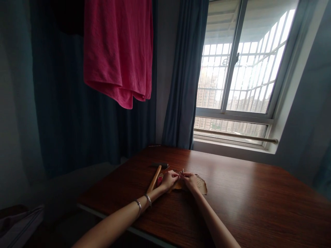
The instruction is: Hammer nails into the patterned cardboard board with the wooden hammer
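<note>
Metal piece (181,172) pinched between left hand (169,179), right hand (190,180), fingers closed.

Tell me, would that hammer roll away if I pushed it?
Probably not far. The hammer lies flat on the table, and its dark crosswise head should stop rolling. It likely feels stiff and head-heavy; the wooden handle looks smooth, maybe slippery.

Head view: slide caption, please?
Left hand and right hand pinch a small shiny piece over tan leather, hammer beside, on a wooden table.
</note>
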`<state>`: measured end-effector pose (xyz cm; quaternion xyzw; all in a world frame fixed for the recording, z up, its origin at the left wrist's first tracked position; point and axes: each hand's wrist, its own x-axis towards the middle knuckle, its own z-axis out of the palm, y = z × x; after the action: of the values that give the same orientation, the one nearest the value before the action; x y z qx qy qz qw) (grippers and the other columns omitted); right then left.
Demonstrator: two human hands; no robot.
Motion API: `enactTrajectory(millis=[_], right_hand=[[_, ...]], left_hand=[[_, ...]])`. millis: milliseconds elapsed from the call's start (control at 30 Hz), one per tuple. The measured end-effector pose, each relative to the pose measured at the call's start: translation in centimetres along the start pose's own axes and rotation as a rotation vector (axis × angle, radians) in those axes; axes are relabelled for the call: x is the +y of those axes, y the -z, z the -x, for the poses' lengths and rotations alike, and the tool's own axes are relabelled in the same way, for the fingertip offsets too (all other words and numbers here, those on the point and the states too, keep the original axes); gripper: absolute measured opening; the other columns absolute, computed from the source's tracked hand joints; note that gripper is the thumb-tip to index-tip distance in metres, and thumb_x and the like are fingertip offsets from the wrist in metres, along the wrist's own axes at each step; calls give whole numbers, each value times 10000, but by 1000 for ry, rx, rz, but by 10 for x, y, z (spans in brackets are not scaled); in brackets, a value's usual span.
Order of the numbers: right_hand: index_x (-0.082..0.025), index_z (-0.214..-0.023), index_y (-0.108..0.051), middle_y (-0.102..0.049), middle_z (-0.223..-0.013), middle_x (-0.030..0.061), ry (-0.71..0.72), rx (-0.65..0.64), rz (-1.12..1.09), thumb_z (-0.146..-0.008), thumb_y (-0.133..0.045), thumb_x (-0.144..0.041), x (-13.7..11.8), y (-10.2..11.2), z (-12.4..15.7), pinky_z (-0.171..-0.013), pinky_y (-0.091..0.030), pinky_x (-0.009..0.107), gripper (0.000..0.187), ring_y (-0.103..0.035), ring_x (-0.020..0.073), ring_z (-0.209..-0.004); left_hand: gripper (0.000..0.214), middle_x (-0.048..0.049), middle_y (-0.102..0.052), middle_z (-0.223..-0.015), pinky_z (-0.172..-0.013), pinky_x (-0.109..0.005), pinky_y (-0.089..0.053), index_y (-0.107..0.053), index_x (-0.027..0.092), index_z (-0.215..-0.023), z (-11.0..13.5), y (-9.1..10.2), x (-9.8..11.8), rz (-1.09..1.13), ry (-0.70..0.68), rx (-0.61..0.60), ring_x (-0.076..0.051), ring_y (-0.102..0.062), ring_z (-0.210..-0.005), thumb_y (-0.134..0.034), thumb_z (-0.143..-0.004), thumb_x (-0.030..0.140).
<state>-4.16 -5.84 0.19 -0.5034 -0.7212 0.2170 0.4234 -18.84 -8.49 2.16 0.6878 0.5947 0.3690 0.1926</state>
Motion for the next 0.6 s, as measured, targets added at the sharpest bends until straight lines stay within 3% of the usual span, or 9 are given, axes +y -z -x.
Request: enactTrajectory(millis=[133,267,433,600], right_hand=[[-199,-789,-709,-692,-707,16,7,-4,-114,-775,-479,-375,-3,4,-5,-551,-422,216,290,-595,160,-639],[-127,-662,-681,-654,-621,34,8,-7,-149,-731,-508,-377,-8,4,-16,-494,-392,211,312,-557,149,-566],[-131,-681,-681,-650,-619,41,-12,29,-91,-710,-509,-308,-14,-5,-32,-491,-378,218,248,-552,151,-561],[-173,-729,-692,-673,-685,53,-23,21,28,-725,-520,-236,-12,-10,-37,-556,-385,220,184,-580,156,-632]], left_hand=[[248,-51,-677,-822,-723,-284,-443,-707,160,-800,2,4,5,-13,-7,-16,-202,-597,-793,-553,-698,326],[253,-50,-673,-817,-708,-283,-443,-708,165,-793,5,5,9,-10,-3,-24,-204,-597,-790,-547,-703,338],[261,-48,-673,-841,-686,-262,-435,-709,173,-791,3,2,5,-23,9,-33,-196,-593,-789,-516,-733,338],[288,-40,-672,-829,-698,-247,-424,-708,172,-810,-4,-5,-14,-28,-45,-41,-178,-592,-765,-490,-756,351]])
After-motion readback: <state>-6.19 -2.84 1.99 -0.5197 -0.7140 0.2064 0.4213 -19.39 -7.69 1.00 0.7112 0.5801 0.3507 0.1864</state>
